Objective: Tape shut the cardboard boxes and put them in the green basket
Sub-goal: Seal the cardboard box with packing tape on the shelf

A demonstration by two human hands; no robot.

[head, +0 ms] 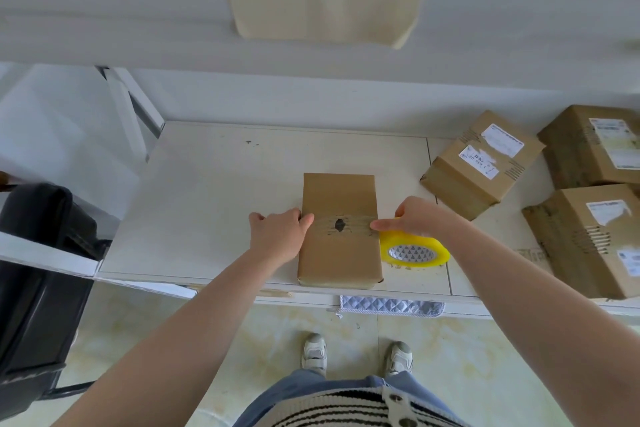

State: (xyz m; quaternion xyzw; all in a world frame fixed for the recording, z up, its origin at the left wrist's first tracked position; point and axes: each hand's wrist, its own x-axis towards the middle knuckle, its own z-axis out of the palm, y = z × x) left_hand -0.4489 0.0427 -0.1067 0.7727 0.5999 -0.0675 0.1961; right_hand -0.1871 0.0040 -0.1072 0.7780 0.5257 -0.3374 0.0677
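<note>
A: At the near edge of the white table (pixel 214 184)?
B: One flat cardboard box (pixel 338 232), with a clear tape strip (pixel 341 225) across its middle over a dark hole.
A: Left of the box?
B: Left hand (pixel 278 236), thumb pressing the strip's end, fingers relaxed.
A: Right of it?
B: Right hand (pixel 415 218), fingers curled round the yellow tape roll (pixel 414 251), touching the box's right edge.
A: Further right?
B: Three labelled boxes (pixel 483 163).
</note>
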